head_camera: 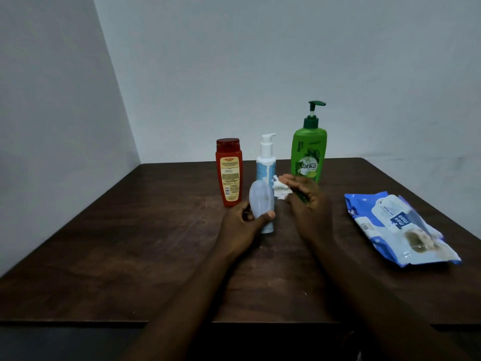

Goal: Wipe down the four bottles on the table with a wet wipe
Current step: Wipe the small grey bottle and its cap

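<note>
Gripping the little clear bottle (261,200) low in the left hand (240,222) with the right hand (308,204) bunched around the wet wipe (280,191) just beside it, they could easily bump the white pump bottle (265,165) right behind and topple it into the red bottle (229,175) on the counter (130,256).

Left hand (240,221) gripping bottle (260,199), right hand (308,204) (fingers (292,180) curled) holding wipe (280,190)

A single wide-angle view from the person's head looks forward and down across the dark table (125,256), near enough that both forearms enter from the bottom edge. The wall corner (117,82) slants down the upper left.
</note>
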Motion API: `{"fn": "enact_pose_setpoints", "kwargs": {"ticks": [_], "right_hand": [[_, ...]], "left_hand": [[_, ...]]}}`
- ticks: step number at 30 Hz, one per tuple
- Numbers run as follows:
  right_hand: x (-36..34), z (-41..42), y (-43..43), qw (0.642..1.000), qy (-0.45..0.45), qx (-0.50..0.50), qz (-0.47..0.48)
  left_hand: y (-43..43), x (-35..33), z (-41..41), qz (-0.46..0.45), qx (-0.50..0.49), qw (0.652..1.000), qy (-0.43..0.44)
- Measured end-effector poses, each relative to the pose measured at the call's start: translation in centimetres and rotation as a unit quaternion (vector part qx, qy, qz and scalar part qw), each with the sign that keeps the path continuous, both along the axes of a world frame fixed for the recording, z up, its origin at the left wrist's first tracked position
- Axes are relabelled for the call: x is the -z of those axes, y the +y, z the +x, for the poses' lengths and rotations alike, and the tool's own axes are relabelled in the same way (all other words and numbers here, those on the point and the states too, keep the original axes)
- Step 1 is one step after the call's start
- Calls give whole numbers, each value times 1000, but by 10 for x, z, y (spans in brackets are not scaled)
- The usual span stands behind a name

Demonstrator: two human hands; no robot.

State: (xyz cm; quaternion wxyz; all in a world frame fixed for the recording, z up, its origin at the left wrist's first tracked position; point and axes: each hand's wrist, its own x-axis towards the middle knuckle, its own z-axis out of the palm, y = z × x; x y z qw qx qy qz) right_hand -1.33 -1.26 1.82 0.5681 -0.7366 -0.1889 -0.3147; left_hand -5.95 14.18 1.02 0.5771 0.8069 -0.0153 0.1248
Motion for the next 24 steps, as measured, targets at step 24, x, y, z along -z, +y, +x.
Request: {"fn": "enact_pose_setpoints", "kwargs": {"ticks": [24], "right_hand": [[1, 6, -2, 968, -90, -12, -232]], "left_hand": [[21, 4, 15, -136, 140, 977, 89]]}}
